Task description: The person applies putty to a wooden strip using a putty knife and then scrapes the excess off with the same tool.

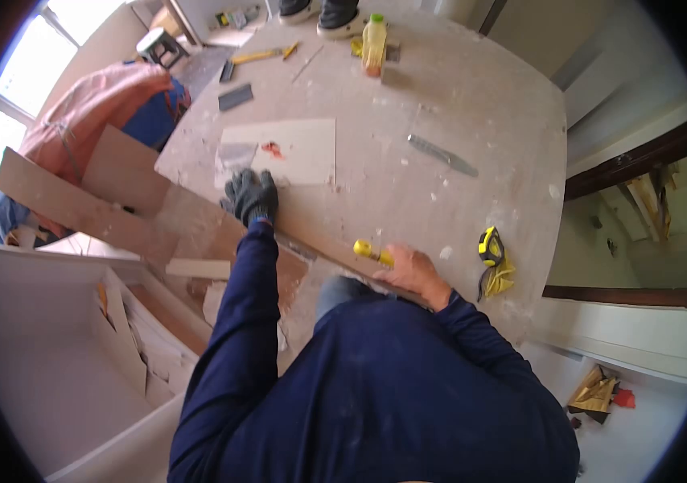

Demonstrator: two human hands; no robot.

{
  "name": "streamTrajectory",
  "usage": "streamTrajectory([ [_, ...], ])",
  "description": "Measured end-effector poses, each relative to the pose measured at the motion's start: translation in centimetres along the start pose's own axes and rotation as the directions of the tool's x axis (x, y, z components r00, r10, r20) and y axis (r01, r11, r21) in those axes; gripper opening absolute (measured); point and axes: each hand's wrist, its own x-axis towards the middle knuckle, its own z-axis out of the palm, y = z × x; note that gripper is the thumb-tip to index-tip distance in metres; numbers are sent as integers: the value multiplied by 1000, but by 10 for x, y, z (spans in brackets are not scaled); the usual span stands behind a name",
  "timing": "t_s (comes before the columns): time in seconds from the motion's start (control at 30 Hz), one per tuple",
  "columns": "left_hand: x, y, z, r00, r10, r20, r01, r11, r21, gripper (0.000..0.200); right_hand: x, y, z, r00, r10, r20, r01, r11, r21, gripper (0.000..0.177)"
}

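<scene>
My left hand (252, 196) wears a dark grey work glove. It presses flat with spread fingers on the near left edge of a pale rectangular board (303, 149), which has a reddish smear and a greyish patch on it. My bare right hand (417, 275) is at the near edge of the table, its fingers closed around a yellow-handled tool (370, 250). The handle's rounded end sticks out to the left; the rest is hidden by the hand. Right of this hand lie a yellow and black tape measure (490, 246) and a crumpled yellow glove (500, 278).
On the dusty table (392, 113) lie a metal blade (442, 155), a dark flat block (236, 97) and a yellow-handled hammer (259, 56). A bottle (373, 47) stands at the far side, near another person's shoes (340, 26). Left are boards (78, 201) and a white drawer-like box (46, 362) with scraps.
</scene>
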Motion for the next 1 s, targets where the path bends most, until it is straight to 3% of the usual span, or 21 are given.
streamTrajectory([
  [0.03,-1,4,-9,998,-11,63,9,1000,20,62,-4,1,-3,999,7,31,-7,1000,1,57],
  [0.23,2,2,0,997,-17,71,14,999,50,66,-38,9,-5,988,76,-137,-69,996,52,55],
  [0.33,3,1,-2,996,-14,92,6,997,80,65,-47,8,-5,977,181,-110,-169,979,113,54],
  [0.47,6,-3,3,996,-7,87,0,997,79,65,-51,10,-1,972,188,-144,-168,976,140,55],
  [0.9,8,-9,-2,993,13,114,-8,999,-48,61,-56,2,18,945,152,-291,-141,988,59,58],
  [1.0,9,-16,-3,989,31,146,-7,987,-161,59,-59,-4,24,919,154,-362,-147,988,48,53],
])
